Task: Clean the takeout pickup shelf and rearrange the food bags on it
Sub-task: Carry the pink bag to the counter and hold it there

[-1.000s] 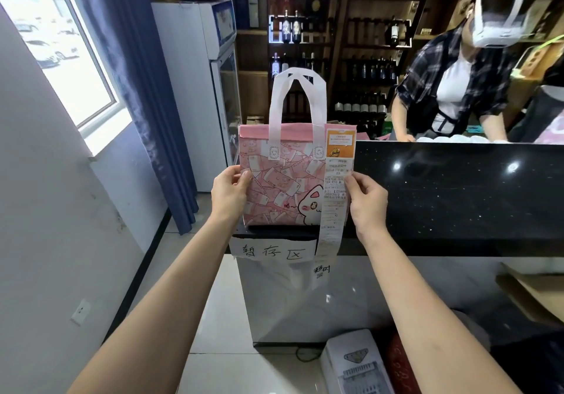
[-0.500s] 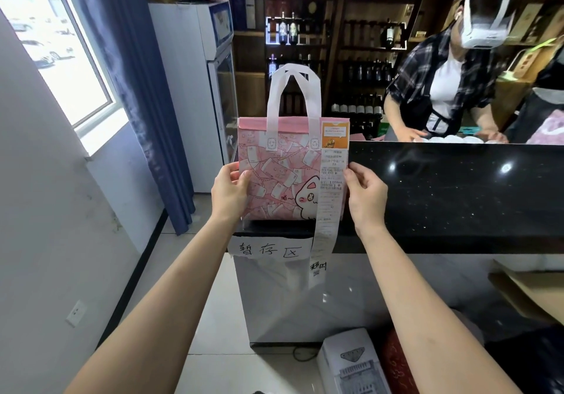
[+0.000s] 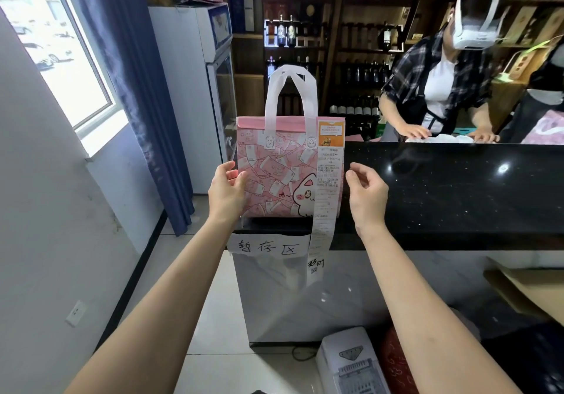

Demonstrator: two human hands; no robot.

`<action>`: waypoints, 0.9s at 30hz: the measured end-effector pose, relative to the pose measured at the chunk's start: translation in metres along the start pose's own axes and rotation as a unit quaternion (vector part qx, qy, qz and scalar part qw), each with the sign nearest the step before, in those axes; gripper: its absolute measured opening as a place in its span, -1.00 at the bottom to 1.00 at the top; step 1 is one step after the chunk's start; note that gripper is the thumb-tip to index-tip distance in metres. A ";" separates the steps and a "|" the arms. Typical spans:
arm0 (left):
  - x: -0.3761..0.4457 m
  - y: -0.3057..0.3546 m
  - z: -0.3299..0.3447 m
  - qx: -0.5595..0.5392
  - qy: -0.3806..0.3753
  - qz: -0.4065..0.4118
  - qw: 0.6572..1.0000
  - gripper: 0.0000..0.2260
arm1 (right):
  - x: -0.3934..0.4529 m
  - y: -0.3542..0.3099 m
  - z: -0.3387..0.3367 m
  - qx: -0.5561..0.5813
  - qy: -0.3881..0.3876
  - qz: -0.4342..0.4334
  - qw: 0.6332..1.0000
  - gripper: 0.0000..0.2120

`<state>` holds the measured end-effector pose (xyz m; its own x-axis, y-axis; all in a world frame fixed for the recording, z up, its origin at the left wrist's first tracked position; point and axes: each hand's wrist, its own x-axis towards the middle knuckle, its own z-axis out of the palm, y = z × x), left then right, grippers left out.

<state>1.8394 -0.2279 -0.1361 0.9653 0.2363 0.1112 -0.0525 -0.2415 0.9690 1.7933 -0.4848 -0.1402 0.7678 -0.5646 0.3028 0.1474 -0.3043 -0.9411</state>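
The right hand (image 3: pixel 364 193) has let go: a second ago its grip pressed the receipt (image 3: pixel 328 180) against the bag (image 3: pixel 276 174), and now it hangs just right of the bag, fingers loosely curled around nothing, apart from the paper. The left hand (image 3: pixel 227 192) has eased too; its grip is spread, thumb and fingertips lying against the bag's left edge where before they clasped it.

The bag, pink with a cartoon cat and white handles, stands upright on the left end of the counter (image 3: pixel 442 186), as it did earlier. The receipt runs down the bag's right side and hangs past the counter's front edge. Below the bag, a handwritten paper sign (image 3: pixel 267 245) is stuck to that edge.

The counter is glossy black stone stretching right of the bag. Behind it, to the bag's right, a person (image 3: pixel 439 85) in a plaid shirt and white headset leans with both hands on something white. Behind the bag stand wine shelves (image 3: pixel 360 58); to its left, a white fridge (image 3: pixel 189 88), a blue curtain (image 3: pixel 137 82) and a window (image 3: pixel 52 36). Below the bag, right of the sign, a white machine (image 3: pixel 351 363) sits on the tiled floor (image 3: pixel 201 287).
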 end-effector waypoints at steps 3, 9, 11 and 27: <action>-0.005 -0.004 -0.007 -0.001 0.013 0.005 1.000 -0.61 | -0.006 -0.002 -0.001 0.005 0.005 0.001 1.000 -0.76; -0.031 -0.005 -0.022 -0.001 0.017 0.007 1.000 -0.64 | -0.030 -0.011 -0.004 0.019 -0.006 -0.012 1.000 -0.85; -0.044 -0.005 -0.026 0.007 0.013 0.017 1.000 -0.66 | -0.041 -0.013 -0.006 0.020 -0.019 -0.015 1.000 -0.85; -0.174 -0.042 -0.064 0.079 -0.005 0.005 0.997 -0.71 | -0.158 -0.014 -0.014 0.028 -0.179 0.030 0.983 -0.87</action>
<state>1.6575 -0.1985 -0.1819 0.9675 0.2235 0.1182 -0.0224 -0.3897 0.9207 1.6613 -0.4022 -0.1724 0.9446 -0.2714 0.1847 0.1224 -0.2308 -0.9653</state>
